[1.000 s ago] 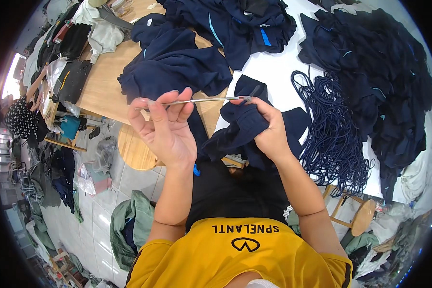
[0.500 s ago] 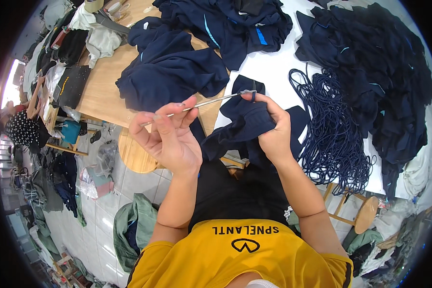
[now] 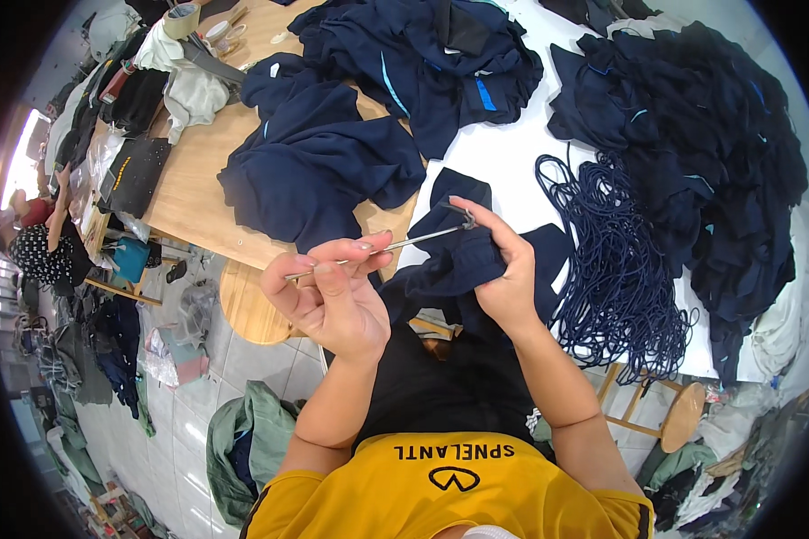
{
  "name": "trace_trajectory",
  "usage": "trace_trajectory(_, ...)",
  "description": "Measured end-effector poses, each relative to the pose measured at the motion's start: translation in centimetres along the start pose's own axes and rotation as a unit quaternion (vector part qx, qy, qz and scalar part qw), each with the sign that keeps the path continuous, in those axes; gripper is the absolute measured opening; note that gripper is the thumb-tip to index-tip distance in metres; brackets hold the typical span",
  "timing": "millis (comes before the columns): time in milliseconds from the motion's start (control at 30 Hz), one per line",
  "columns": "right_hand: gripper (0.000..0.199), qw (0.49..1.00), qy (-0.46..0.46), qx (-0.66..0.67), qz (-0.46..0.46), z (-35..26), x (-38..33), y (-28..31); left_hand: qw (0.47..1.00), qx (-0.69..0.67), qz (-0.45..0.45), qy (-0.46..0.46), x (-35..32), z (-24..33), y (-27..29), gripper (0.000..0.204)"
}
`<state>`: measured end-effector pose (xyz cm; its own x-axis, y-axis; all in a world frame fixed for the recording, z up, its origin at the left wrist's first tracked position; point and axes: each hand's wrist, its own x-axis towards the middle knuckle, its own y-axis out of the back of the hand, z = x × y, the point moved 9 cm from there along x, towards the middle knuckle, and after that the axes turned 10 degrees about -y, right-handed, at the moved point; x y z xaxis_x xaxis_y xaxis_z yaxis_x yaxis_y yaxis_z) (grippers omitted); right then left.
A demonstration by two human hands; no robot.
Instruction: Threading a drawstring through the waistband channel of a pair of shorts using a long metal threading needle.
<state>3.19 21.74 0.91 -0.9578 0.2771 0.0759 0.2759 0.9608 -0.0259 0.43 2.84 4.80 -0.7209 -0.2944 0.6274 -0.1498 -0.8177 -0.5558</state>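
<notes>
My left hand [image 3: 337,305] pinches a thin metal rod [image 3: 422,238], fingers closed around its near part. The rod slants up to the right, its far tip by my right index finger. A small dark piece of cord [image 3: 466,217] appears looped at that tip; exactly how it is caught is too small to tell. My right hand [image 3: 512,292] grips a navy garment [image 3: 458,269], thumb on the gathered cloth and index finger stretched along the rod's tip. The rest of that garment hangs over the table edge toward my lap.
Navy garments [image 3: 324,157] lie heaped on the wooden table [image 3: 193,180]. A tangle of navy cords [image 3: 611,260] hangs off the white tabletop [image 3: 490,135], beside a larger navy pile [image 3: 692,135]. Wooden stools [image 3: 252,305] stand below. Another person [image 3: 45,251] is at far left.
Both hands have come nearer to my body, with the rod and garment. My left hand has also shifted right, and the rod's tip sits lower. The view has tilted slightly.
</notes>
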Motion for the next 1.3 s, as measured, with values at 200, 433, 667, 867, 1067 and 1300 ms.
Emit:
trace_trajectory(200,0.043,0.994,0.074,-0.076,-0.020,0.5,-0.6,-0.1,0.998,0.017,0.061,-0.029,1.5,0.5,1.4,0.015)
trace_trajectory(433,0.050,0.994,-0.021,-0.088,0.056,1.7,0.4,4.3,0.996,0.053,0.072,0.019,2.3,-1.0,3.3,0.016)
trace_trajectory(667,0.056,0.977,0.051,-0.200,0.050,-3.7,2.3,3.2,0.778,0.356,-0.501,0.132,-5.8,-8.5,-5.9,0.041)
trace_trajectory(867,0.091,0.815,0.099,-0.567,0.061,-3.4,1.2,3.9,0.913,0.298,-0.259,0.100,5.7,-7.4,0.2,0.030)
trace_trajectory(1067,0.084,0.796,0.046,-0.603,0.000,-1.2,1.1,10.8,0.948,0.180,0.070,0.252,10.2,-4.3,11.4,0.026)
trace_trajectory(1300,0.113,0.887,0.071,-0.336,-0.308,2.9,2.3,-1.5,0.907,-0.012,-0.027,0.421,-2.4,-2.6,-1.4,0.044)
